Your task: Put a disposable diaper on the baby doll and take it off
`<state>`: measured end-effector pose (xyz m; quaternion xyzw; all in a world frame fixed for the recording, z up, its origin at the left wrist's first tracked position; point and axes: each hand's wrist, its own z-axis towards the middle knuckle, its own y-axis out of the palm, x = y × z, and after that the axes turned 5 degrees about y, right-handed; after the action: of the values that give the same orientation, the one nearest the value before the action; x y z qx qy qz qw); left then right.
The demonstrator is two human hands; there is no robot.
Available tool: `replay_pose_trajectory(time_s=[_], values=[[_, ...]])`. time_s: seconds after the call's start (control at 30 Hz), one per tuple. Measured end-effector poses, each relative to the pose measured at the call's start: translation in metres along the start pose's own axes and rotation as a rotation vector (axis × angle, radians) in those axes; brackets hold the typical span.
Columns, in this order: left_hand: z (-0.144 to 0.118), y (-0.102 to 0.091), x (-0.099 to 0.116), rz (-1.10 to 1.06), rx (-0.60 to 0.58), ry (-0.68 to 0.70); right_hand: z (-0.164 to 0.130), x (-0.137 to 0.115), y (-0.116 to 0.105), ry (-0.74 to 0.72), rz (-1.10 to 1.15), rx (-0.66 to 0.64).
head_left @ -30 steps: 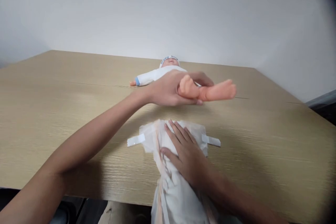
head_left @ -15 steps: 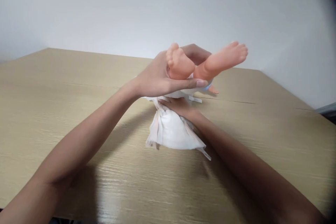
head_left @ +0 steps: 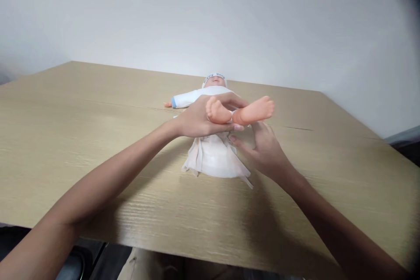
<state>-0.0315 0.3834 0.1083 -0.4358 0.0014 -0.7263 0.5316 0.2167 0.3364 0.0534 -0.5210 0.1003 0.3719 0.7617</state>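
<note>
Table [head_left: 82, 140]: a pale wood-grain top spreads under both my forearms and beyond my fingertips to a plain white wall [head_left: 210, 13].
Left hand [head_left: 197, 120]: my fingers curl shut around the doll's ankles, thumb on the far side, holding both legs up off the table.
Doll [head_left: 210, 92]: a baby doll in a white top and cap lies on its back just past my left fingertips, head away from me, one sleeved arm stretched out to the left of my knuckles.
Doll's feet [head_left: 254, 111]: two bare feet stick out to the right of my closed left fingers, above my right hand.
Diaper [head_left: 215, 159]: a white diaper lies flat on the table directly below my left fingers, under the lifted legs.
Right hand [head_left: 262, 151]: my fingers are loosely spread and open, the thumb tip touching the diaper's right edge, gripping nothing.
</note>
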Motion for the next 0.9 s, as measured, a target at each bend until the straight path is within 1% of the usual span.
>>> replay_pose_trajectory(time_s=[0.03,0.07,0.1,0.17,0.23,0.3,0.37,0.43,0.5,0.6,0.7,0.77,0.83,0.9], values=[[-0.003,0.004,0.001,0.009,0.004,0.001,-0.003,-0.006,-0.001,-0.019,0.011,0.072],[-0.006,0.007,0.002,0.02,0.008,0.004,-0.004,-0.012,0.0,-0.031,0.034,0.116],[-0.009,0.01,0.003,0.03,0.009,0.008,-0.005,-0.017,0.0,-0.037,0.064,0.126],[-0.016,0.01,0.006,0.042,0.009,0.021,-0.005,-0.023,-0.002,-0.055,0.119,0.08],[-0.027,0.003,0.008,0.085,-0.006,0.019,-0.007,-0.021,-0.009,-0.084,0.132,-0.017],[-0.043,-0.008,0.008,0.208,-0.053,-0.011,-0.012,-0.01,-0.019,-0.156,0.087,-0.109],[-0.063,-0.021,0.004,0.339,-0.137,-0.039,-0.02,0.007,-0.027,-0.255,0.001,-0.176],[-0.084,-0.03,-0.003,0.381,-0.234,-0.031,-0.028,0.026,-0.03,-0.344,-0.084,-0.229],[-0.104,-0.032,-0.011,0.358,-0.31,-0.009,-0.034,0.044,-0.026,-0.385,-0.145,-0.267],[-0.123,-0.029,-0.022,0.366,-0.351,-0.01,-0.039,0.06,-0.017,-0.402,-0.215,-0.307],[-0.13,-0.027,-0.029,0.426,-0.407,-0.012,-0.04,0.064,-0.013,-0.431,-0.268,-0.334],[-0.131,-0.028,-0.031,0.438,-0.456,-0.006,-0.039,0.063,-0.015,-0.436,-0.272,-0.353],[-0.13,-0.03,-0.03,0.421,-0.484,-0.011,-0.038,0.061,-0.021,-0.411,-0.235,-0.384],[-0.127,-0.032,-0.025,0.393,-0.484,-0.035,-0.036,0.059,-0.029,-0.355,-0.17,-0.447]])
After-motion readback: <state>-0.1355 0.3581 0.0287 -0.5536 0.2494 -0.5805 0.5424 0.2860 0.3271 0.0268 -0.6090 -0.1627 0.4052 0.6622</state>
